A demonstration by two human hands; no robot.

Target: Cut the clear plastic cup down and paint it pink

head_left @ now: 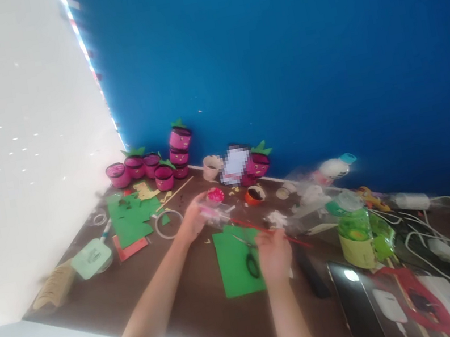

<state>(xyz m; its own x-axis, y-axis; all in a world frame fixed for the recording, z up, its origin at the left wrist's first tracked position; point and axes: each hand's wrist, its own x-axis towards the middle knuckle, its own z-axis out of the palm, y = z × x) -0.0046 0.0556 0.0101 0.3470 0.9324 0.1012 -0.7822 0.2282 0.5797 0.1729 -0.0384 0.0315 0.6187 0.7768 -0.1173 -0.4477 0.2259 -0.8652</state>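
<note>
My left hand (194, 219) is closed around a small, pale, see-through container with bright pink (215, 195) at its far end; blur hides its exact shape. My right hand (276, 255) grips a thin paintbrush with a red handle (248, 224), its front end pointing left at that container. Beneath the right hand lies a green sheet (236, 270), with dark-handled scissors (252, 265) on it. Several magenta cups with dark rims, among them one cup (164, 177), stand by the wall, some topped with green leaf shapes.
Left are cut green sheets (130, 221), a tape ring (169, 224) and a mint-green box (92, 258). An orange pot (254, 195) and a phone-like screen (235, 165) stand behind. Right are a green bottle (355, 233), white cables (418, 239) and a black phone (357, 304).
</note>
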